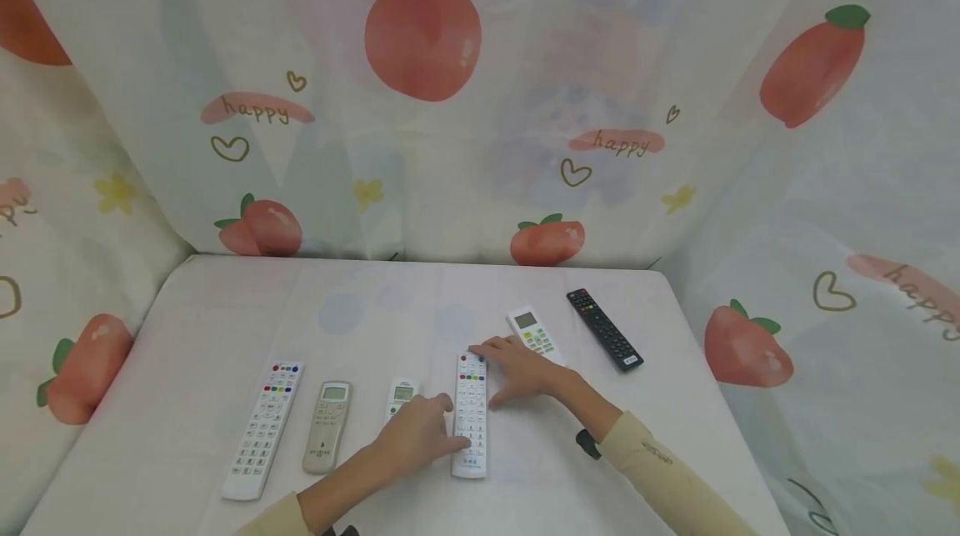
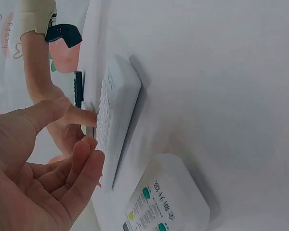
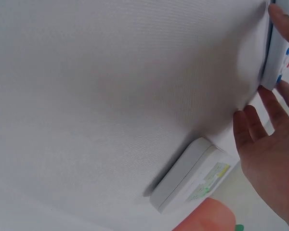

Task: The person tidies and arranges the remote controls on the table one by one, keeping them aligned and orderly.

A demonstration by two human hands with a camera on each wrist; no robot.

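Observation:
A long white remote control [image 1: 471, 415] with rows of buttons lies lengthwise on the table between the hands. My left hand [image 1: 416, 436] hovers at its left side, thumb reaching over the lower buttons in the head view. The left wrist view shows the left fingers [image 2: 84, 178] loosely bent beside the remote [image 2: 123, 96], gripping nothing. At the far end, my right hand [image 1: 517, 365] has its fingertips on the top edge and its thumb by the right side. Seen from the right wrist, those fingers [image 3: 274, 113] are fairly straight around the remote's end [image 3: 274, 62].
Partly behind the left hand lies a small white remote [image 1: 401, 393] with a screen. Farther left are a beige remote [image 1: 327, 428] and another long white one [image 1: 264, 432]. Beyond the right hand lie a white screen remote [image 1: 534, 336] and a black remote [image 1: 604, 332]. Printed cloth [image 1: 450, 177] surrounds the table.

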